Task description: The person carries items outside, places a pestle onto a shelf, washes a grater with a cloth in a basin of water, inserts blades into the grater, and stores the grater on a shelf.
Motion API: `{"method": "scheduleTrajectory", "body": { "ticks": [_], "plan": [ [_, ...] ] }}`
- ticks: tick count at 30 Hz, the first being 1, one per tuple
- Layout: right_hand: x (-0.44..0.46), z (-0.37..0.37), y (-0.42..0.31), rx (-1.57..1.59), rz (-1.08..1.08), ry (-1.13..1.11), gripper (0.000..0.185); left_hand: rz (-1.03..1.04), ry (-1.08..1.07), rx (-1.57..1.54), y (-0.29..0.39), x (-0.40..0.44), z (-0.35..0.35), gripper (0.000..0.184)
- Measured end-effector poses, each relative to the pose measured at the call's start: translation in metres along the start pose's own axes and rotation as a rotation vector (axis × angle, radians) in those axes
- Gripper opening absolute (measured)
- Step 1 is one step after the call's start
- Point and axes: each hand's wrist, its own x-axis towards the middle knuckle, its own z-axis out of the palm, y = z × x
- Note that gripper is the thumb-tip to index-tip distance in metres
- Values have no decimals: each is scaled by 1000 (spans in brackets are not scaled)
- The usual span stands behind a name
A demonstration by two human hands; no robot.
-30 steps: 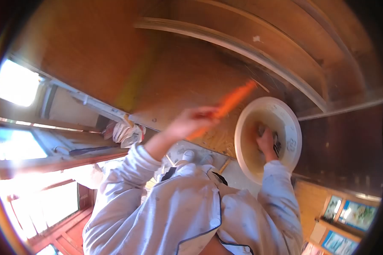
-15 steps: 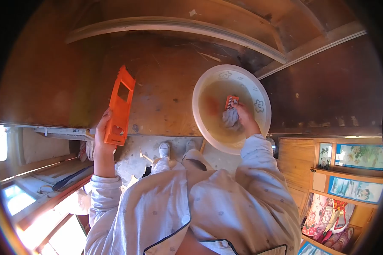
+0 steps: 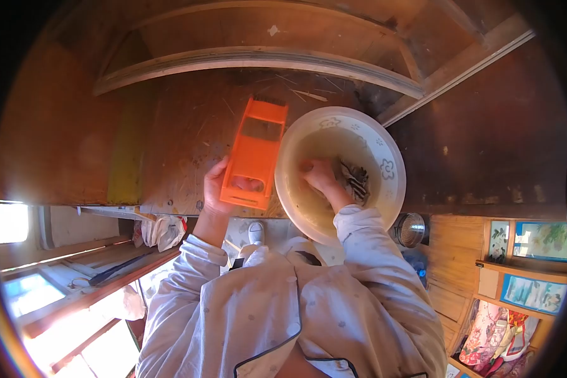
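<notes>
An orange plastic frame with a rectangular opening is gripped at its lower left end by my left hand, the fingers wrapped behind it. To its right stands a white basin with a flower pattern, holding cloudy water. My right hand reaches into this water at the basin's middle. Its fingertips are blurred under the murky surface, so what they hold, if anything, cannot be made out. A dark-and-light striped cloth lies in the water just right of my right hand.
The basin stands on a brown wooden surface with thin splinters on it. A curved wooden rail crosses behind. Crumpled plastic bags hang at the left. A cabinet with picture panels and fabrics stands at the lower right.
My left hand has brought the orange frame from the far left to the basin's side. My right hand has shifted left in the water, and the small orange object seen there earlier no longer shows.
</notes>
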Motion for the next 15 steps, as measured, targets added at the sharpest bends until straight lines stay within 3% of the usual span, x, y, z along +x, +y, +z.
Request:
{"method": "scheduleTrajectory", "body": {
  "ticks": [2,3,5,7,10,11,13,15],
  "plan": [
    [2,-4,-1,280,188,-155,33,-34,-65,89,-5,12,-12,31],
    [0,-14,-2,387,184,-154,33,-53,-97,130,-8,17,-16,30],
    [-8,-48,-4,597,174,-145,32,-44,127,320,-14,22,-2,29],
    [-17,-75,9,924,54,-11,29,-59,230,499,-21,31,3,36],
    [-32,-98,23,1148,128,291,25,83,255,686,-42,41,18,49],
    [-37,-105,25,1178,192,405,24,106,170,753,-47,47,18,47],
    [-47,-134,9,1163,116,470,23,159,1,885,-56,57,17,43],
    [-55,-152,-7,1307,61,459,22,26,-18,937,-65,64,26,37]
  ]
}}
